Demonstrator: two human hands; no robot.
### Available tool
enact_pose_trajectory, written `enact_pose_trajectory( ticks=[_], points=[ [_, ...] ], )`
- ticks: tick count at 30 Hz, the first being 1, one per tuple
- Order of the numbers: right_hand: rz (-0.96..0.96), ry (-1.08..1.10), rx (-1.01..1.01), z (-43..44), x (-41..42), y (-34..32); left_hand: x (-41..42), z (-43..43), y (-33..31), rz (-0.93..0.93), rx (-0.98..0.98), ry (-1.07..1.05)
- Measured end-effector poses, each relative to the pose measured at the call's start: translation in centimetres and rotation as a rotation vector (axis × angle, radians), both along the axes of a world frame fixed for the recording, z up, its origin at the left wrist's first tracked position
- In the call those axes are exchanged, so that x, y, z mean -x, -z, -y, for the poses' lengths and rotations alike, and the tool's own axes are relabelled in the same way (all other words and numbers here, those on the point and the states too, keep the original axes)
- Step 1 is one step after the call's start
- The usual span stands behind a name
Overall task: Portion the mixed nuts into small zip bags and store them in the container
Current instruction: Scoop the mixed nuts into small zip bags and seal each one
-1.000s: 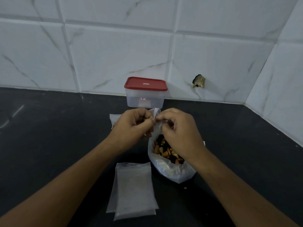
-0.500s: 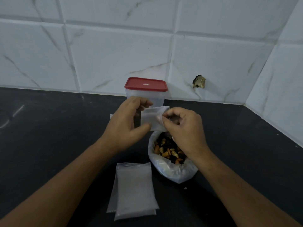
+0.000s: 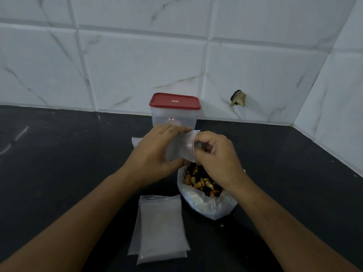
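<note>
Above an open plastic bag of mixed nuts [image 3: 202, 183] both hands hold a small clear zip bag [image 3: 179, 147] in the air. My left hand [image 3: 155, 152] grips its body from the left, thumb below and fingers on top. My right hand [image 3: 216, 154] pinches the bag's mouth at the right, its fingers curled at the opening. A clear container with a red lid [image 3: 174, 110], closed, stands behind the hands at the wall. A small stack of empty zip bags [image 3: 161, 228] lies flat near the front of the counter.
The black counter [image 3: 59, 163] meets white tiled walls at the back and right. Another empty zip bag [image 3: 135, 141] peeks out behind my left hand. A chipped hole [image 3: 238, 98] marks the back wall.
The small zip bag has been spread out between my hands and turned sideways, its mouth to the right. My left hand shifted up and left along the bag; my right stays at the mouth.
</note>
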State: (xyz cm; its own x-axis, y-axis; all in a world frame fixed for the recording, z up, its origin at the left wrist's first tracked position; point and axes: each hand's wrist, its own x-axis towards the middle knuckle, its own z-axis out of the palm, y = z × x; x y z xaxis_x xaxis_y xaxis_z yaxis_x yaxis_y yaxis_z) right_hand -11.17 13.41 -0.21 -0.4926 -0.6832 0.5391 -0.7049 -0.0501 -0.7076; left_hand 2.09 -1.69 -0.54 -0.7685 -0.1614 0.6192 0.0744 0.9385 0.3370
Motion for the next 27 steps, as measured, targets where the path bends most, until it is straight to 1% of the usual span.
enact_pose_trajectory(
  ticks=[4, 8, 11, 15, 19, 22, 27],
  points=[
    [0.003, -0.023, -0.023, 0.0, -0.2, 0.0, 0.1, -0.3, -0.3, 0.032, 0.017, 0.029],
    [-0.045, 0.019, -0.067, -0.2, -0.4, 0.2, 0.2, -0.4, -0.3, 0.05, -0.01, 0.075],
    [-0.053, 0.018, -0.099, -0.2, -0.5, 0.2, 0.2, -0.4, -0.3, 0.038, -0.035, 0.059],
    [0.049, -0.012, -0.117, -0.3, -0.6, -0.2, 0.2, -0.3, -0.3, 0.036, -0.047, 0.039],
    [0.043, 0.011, -0.109, -0.4, -0.8, -0.3, 0.2, -0.5, -0.4, 0.061, -0.03, 0.045],
    [0.064, -0.014, -0.096, -0.5, -0.8, -0.4, 0.2, -0.5, -0.5, 0.038, -0.064, 0.058],
    [0.205, -0.111, -0.08, -0.6, -0.5, -0.8, 0.3, -0.2, -0.2, 0.025, -0.131, 0.048]
  ],
)
